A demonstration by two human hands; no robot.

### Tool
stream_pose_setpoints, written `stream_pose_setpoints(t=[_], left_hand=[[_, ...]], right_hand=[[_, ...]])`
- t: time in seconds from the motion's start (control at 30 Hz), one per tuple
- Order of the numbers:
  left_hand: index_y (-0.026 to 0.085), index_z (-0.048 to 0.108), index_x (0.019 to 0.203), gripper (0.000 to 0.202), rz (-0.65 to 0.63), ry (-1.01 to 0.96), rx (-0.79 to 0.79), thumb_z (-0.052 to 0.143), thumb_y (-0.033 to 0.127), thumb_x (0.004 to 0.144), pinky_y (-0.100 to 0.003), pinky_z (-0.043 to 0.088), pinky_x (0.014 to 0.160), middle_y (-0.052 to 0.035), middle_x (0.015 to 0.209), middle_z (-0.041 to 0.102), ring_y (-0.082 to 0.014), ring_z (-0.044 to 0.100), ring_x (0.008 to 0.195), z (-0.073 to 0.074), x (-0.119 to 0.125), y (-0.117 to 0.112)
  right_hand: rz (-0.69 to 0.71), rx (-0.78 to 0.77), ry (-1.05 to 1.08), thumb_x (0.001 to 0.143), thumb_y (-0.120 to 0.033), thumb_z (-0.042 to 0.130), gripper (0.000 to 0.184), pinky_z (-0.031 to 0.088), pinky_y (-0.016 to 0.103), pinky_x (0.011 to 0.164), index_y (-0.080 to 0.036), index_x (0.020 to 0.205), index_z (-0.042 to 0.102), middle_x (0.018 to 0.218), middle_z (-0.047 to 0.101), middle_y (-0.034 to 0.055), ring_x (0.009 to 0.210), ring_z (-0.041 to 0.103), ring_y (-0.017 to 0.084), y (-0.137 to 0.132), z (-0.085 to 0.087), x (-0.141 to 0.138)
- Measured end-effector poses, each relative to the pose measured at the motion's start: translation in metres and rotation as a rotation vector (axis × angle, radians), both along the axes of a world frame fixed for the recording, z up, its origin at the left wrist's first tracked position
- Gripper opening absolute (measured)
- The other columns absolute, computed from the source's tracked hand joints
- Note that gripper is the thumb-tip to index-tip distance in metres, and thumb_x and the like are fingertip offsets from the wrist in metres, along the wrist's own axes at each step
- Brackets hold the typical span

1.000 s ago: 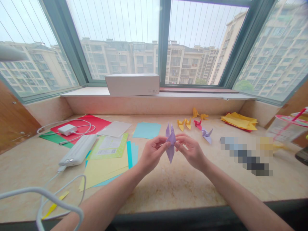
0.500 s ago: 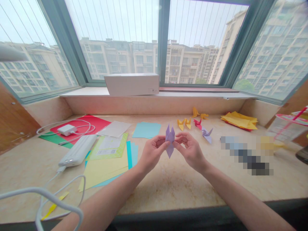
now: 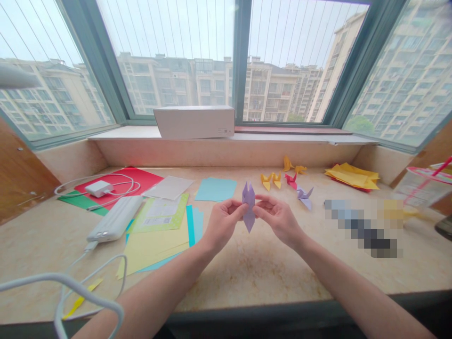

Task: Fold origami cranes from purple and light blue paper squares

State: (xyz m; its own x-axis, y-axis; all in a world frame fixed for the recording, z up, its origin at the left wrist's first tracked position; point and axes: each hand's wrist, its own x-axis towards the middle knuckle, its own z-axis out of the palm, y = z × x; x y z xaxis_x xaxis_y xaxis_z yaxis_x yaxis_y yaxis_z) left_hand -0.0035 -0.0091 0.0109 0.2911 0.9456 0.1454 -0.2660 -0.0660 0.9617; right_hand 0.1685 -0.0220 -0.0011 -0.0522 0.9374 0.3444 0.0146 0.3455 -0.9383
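Above the stone counter, a purple folded origami paper (image 3: 249,217) is held upright between my two hands. It has two narrow points at the top and one point at the bottom. My left hand (image 3: 226,219) pinches its left edge between thumb and fingers. On the other edge, my right hand (image 3: 277,216) grips it with thumb and forefinger, the other fingers curled behind. Just beyond my right hand lie a finished purple paper crane (image 3: 304,197), a red crane (image 3: 291,181) and several yellow cranes (image 3: 276,181).
Left on the counter (image 3: 226,287) are pale yellow sheets (image 3: 155,254), light blue sheets (image 3: 216,189), a red sheet (image 3: 148,179), a white power bank (image 3: 115,219) and a cable (image 3: 88,289). Yellow paper (image 3: 353,177) and a plastic cup (image 3: 425,186) stand right. A white box (image 3: 194,122) rests on the sill.
The right thumb and fingers have shifted slightly on the paper's right edge, and its upper points now stand closer together. Both hands keep hold at about the same place.
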Motion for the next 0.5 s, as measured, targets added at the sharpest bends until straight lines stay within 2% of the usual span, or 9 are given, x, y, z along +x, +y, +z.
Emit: stream_pose_setpoints(t=[0.17,0.3,0.33,0.4,0.5], left_hand=[[0.012,0.069,0.085,0.032,0.009,0.06,0.066,0.075,0.043,0.079,-0.036,0.055,0.082,-0.0085,0.085,0.075,-0.0205,0.07,0.079,-0.0059,-0.0007,0.0035],[0.015,0.072,0.098,0.032,0.081,0.197,0.197,0.072,0.042,0.082,-0.031,0.051,0.085,-0.0096,0.1,0.073,-0.0211,0.066,0.096,-0.0056,-0.0022,0.005],[0.016,0.07,0.103,0.034,0.098,0.226,0.208,0.071,0.043,0.083,-0.029,0.05,0.081,-0.0088,0.098,0.072,-0.0203,0.066,0.094,-0.0052,-0.0025,0.0049],[0.017,0.066,0.111,0.039,0.079,0.249,0.206,0.068,0.046,0.085,-0.026,0.05,0.071,-0.0047,0.083,0.07,-0.0165,0.064,0.079,-0.0048,-0.0024,0.0042],[0.015,0.062,0.11,0.04,-0.04,0.204,0.187,0.064,0.048,0.088,-0.024,0.048,0.061,0.0002,0.068,0.063,-0.0124,0.058,0.061,-0.0052,-0.001,0.0028]], right_hand=[[-0.047,0.012,-0.038,0.079,-0.044,0.075,0.03,0.056,0.032,0.062,-0.017,0.09,0.07,0.08,0.073,0.0048,0.063,0.066,0.016,-0.0017,0.0018,-0.0004],[-0.076,0.035,-0.048,0.082,-0.046,0.072,0.029,0.052,0.03,0.052,-0.018,0.09,0.067,0.075,0.071,0.0025,0.055,0.068,0.017,-0.0048,0.0028,-0.002],[-0.079,0.044,-0.047,0.083,-0.046,0.071,0.029,0.054,0.03,0.055,-0.019,0.091,0.066,0.075,0.071,0.0029,0.059,0.07,0.018,-0.005,0.0026,-0.0023],[-0.08,0.07,-0.045,0.083,-0.046,0.071,0.029,0.057,0.034,0.065,-0.019,0.092,0.065,0.079,0.073,0.0046,0.072,0.073,0.022,-0.0048,0.0021,-0.0025],[-0.066,0.104,-0.045,0.084,-0.044,0.071,0.027,0.057,0.037,0.079,-0.019,0.092,0.066,0.085,0.074,0.0061,0.084,0.073,0.022,-0.0037,0.0018,-0.002]])
